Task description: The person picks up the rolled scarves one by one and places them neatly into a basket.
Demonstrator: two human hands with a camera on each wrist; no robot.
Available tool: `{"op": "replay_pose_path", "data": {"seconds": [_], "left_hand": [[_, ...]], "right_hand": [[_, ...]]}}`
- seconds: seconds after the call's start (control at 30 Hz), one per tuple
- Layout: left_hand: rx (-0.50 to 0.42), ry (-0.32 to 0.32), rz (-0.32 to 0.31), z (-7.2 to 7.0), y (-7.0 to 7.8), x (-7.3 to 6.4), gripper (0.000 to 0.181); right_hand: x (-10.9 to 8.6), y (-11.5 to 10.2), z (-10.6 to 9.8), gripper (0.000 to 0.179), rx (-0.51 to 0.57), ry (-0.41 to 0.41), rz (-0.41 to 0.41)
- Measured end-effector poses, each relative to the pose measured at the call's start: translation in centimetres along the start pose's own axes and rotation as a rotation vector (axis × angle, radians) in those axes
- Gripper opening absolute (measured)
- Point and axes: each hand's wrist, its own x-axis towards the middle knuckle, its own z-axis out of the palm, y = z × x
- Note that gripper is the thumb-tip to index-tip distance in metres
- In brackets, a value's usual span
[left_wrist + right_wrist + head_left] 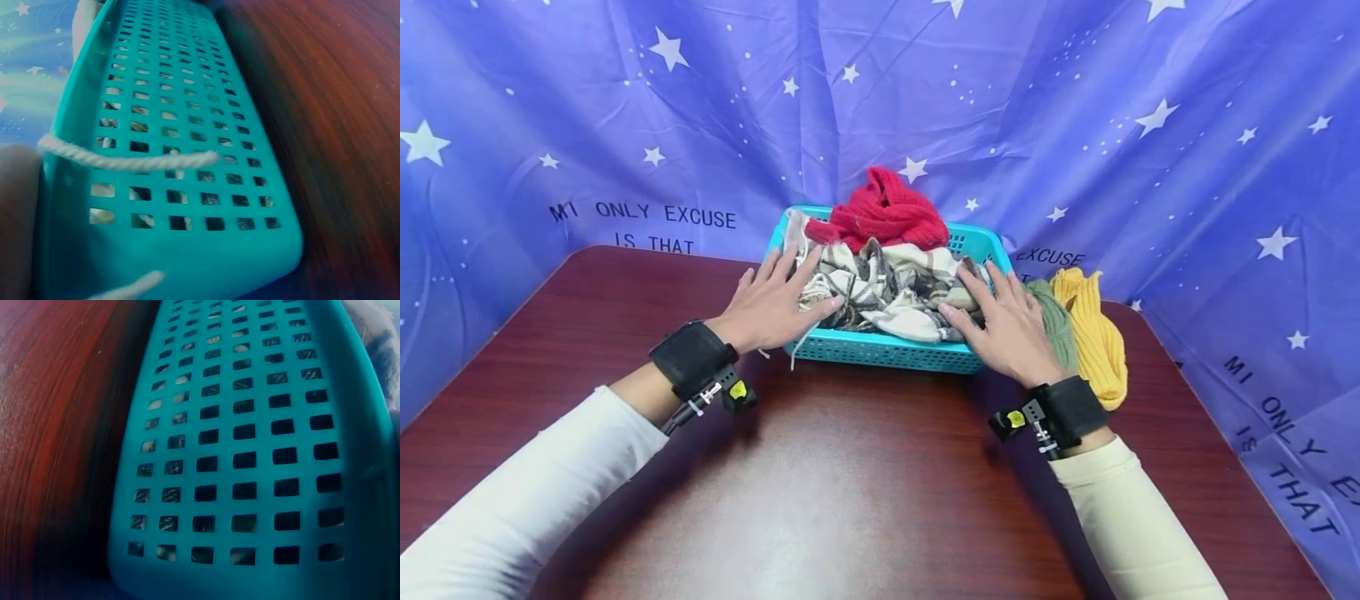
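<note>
A turquoise plastic basket [887, 353] with square holes holds a crumpled white, grey and black plaid scarf [910, 321] with fringes. A red knitted scarf [891, 212] is heaped at the basket's back. My left hand [775, 304] lies with spread, straight fingers over the left end of the plaid scarf. At the right end, my right hand [1007, 325] rests over the cloth, fingers spread too. A white fringe strand [131, 162] hangs over the basket's side in the left wrist view. The right wrist view shows mostly the basket's perforated wall [225, 447].
A yellow knitted scarf [1090, 342] and a green knitted piece [1056, 325] lie to the right of the basket, partly behind my right hand. The dark red wooden table [820, 483] extends toward me. A blue star-printed curtain [737, 108] hangs behind.
</note>
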Motion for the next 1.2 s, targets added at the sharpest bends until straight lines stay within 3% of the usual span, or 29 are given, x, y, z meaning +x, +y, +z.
{"op": "replay_pose_path", "data": {"seconds": [0.2, 0.63, 1.2], "left_hand": [[0.026, -0.035, -0.011, -0.07, 0.37, 0.52, 0.092], [0.023, 0.030, -0.010, 0.33, 0.36, 0.42, 0.089], [0.029, 0.027, -0.011, 0.32, 0.20, 0.20, 0.089]], "right_hand": [[-0.16, 0.18, -0.14, 0.079, -0.007, -0.034, 0.014], [0.00, 0.19, -0.08, 0.079, -0.013, -0.001, 0.011], [-0.05, 0.00, -0.04, 0.078, -0.012, -0.005, 0.005]]}}
